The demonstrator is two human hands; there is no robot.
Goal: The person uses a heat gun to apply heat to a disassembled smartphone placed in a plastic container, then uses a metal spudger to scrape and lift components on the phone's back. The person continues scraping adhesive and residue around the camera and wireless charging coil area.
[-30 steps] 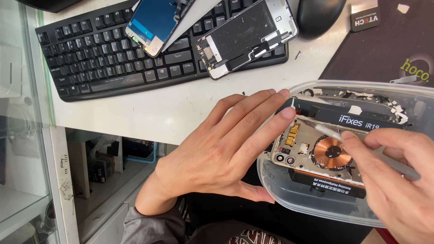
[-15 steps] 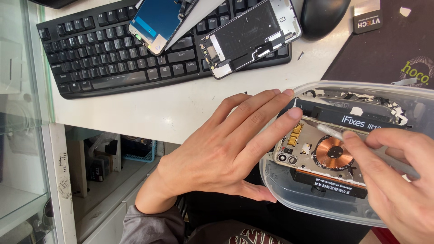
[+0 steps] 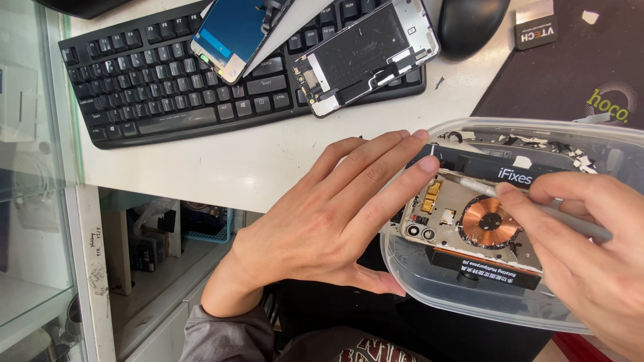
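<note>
An opened phone body [image 3: 463,224] with a copper coil and two camera lenses lies on a black holder inside a clear plastic tub [image 3: 469,302]. My left hand [image 3: 329,221] lies flat with its fingers apart, the fingertips pressing on the phone's top edge. My right hand [image 3: 583,248] grips a thin metal tool [image 3: 469,182] like a pen, with the tip at the phone's upper edge close to my left fingertips.
A black keyboard [image 3: 168,87] lies on the white desk [image 3: 268,161], with a phone screen [image 3: 231,33] and a bare phone frame [image 3: 365,57] resting on it. A black mouse [image 3: 473,23] and a dark mat [image 3: 577,74] sit at the back right. A glass case [image 3: 33,201] stands on the left.
</note>
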